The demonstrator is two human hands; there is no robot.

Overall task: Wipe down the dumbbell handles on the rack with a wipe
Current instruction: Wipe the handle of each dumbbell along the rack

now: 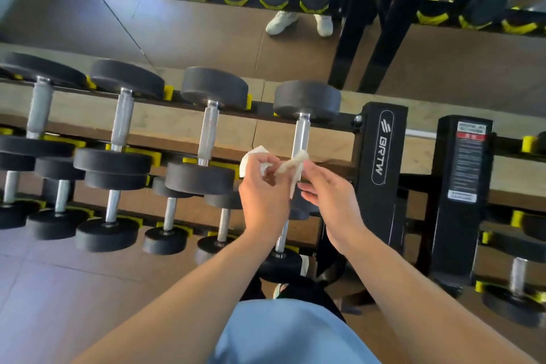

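A gym: tiered rack [381, 145] of dumbbells [206, 133] set against a wall mirror [206, 32].

In front of me stands the rack [381, 145], and its upright post is to the right of centre. On the top tier I see 4 dumbbells side by side, with their handles pointing away from me. The rightmost dumbbell [305, 106] lies just left of the post. Below this tier are lower tiers with more dumbbells, nearer to me. My left hand [263, 195] and my right hand [328, 195] are close together before the rightmost handle, and the wipe [274, 162] is between them, held by both. A second post [461, 186] stands to the right of the first. Behind the rack is a mirror [206, 29].
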